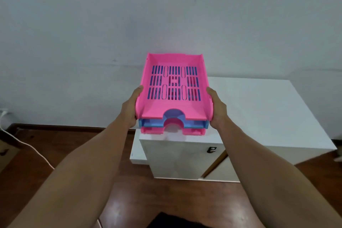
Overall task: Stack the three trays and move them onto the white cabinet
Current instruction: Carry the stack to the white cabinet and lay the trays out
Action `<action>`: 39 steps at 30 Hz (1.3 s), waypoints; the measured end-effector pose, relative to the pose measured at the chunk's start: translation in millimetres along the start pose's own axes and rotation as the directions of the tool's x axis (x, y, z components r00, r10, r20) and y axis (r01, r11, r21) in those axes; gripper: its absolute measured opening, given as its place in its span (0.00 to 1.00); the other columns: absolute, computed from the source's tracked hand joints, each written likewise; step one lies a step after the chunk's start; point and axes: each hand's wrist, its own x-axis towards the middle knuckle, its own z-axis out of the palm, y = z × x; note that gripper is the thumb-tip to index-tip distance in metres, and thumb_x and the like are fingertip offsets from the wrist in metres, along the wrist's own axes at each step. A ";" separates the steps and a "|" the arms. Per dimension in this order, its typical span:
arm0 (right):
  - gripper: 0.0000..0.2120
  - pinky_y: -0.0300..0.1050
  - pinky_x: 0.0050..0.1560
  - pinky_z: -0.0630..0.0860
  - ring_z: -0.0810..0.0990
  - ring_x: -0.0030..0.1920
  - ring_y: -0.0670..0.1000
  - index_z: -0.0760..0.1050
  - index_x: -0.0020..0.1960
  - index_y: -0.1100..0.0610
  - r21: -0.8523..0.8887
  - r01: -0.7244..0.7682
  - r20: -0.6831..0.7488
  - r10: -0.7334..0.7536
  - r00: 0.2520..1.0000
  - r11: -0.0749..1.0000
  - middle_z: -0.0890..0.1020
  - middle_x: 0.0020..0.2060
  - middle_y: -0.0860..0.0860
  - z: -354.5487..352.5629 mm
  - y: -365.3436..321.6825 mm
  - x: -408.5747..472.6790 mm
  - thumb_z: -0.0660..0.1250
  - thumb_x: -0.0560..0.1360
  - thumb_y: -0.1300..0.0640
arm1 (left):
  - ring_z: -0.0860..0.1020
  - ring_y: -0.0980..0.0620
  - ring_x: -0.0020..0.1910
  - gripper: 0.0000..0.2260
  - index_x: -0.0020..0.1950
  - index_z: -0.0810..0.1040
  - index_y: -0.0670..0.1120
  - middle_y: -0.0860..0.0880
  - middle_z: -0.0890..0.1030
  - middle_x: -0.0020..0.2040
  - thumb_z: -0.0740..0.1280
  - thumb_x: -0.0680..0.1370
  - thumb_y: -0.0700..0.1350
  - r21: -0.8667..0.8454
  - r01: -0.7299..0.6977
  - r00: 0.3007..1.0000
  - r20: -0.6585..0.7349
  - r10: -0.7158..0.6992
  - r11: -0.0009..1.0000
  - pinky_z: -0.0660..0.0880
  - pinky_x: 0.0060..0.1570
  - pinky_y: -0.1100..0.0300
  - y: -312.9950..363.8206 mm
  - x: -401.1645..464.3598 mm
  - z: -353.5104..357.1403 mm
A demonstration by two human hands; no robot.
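Three letter trays are stacked: a pink tray (157,109) on top, a blue tray (192,123) in the middle and a second pink tray (192,131) at the bottom. My left hand (131,106) grips the stack's left side and my right hand (216,110) grips its right side. The stack is held in the air over the front left corner of the white cabinet (259,113), tilted slightly with its open front toward me. The stack hides the cabinet's back left corner.
The cabinet stands against a pale wall (92,33) on a dark wooden floor (64,146). Its front has a small lock (211,149). A white cable (37,151) runs across the floor at the left.
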 end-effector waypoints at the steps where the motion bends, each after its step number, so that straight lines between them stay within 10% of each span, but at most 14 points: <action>1: 0.35 0.67 0.62 0.80 0.84 0.60 0.65 0.85 0.59 0.55 0.009 -0.004 -0.007 0.004 1.000 1.000 0.86 0.60 0.58 1.3 0.8 2.0 0.85 0.57 0.40 | 0.81 0.35 0.64 0.39 0.66 0.81 0.50 0.41 0.83 0.65 0.78 0.62 0.70 -0.006 0.009 1.000 -0.010 -0.009 1.000 0.75 0.63 0.31 -0.1 2.7 -1.1; 13: 0.41 0.67 0.62 0.79 0.84 0.61 0.66 0.84 0.58 0.55 -0.012 0.023 -0.057 -0.023 0.998 1.000 0.87 0.57 0.58 17.6 -9.7 32.5 0.85 0.50 0.37 | 0.81 0.35 0.64 0.39 0.67 0.81 0.51 0.42 0.83 0.65 0.77 0.62 0.72 -0.008 0.000 0.999 0.036 0.000 1.000 0.75 0.64 0.31 18.8 34.8 6.5; 33: 0.24 0.60 0.59 0.83 0.86 0.51 0.59 0.83 0.59 0.53 -0.109 -0.018 -0.040 0.014 0.999 0.994 0.88 0.56 0.55 21.3 -32.2 35.6 0.77 0.69 0.41 | 0.82 0.39 0.57 0.38 0.68 0.79 0.50 0.44 0.84 0.59 0.78 0.63 0.68 -0.027 0.031 0.997 0.074 -0.029 0.999 0.80 0.58 0.39 37.9 35.4 15.2; 39: 0.16 0.49 0.54 0.82 0.85 0.55 0.57 0.83 0.59 0.58 -0.451 0.197 -0.145 -0.289 0.946 0.871 0.86 0.54 0.53 30.7 -56.2 28.9 0.75 0.74 0.52 | 0.82 0.41 0.59 0.18 0.56 0.84 0.50 0.45 0.83 0.55 0.78 0.70 0.56 0.018 -0.040 0.990 -0.136 0.042 0.999 0.79 0.62 0.41 59.3 27.2 19.1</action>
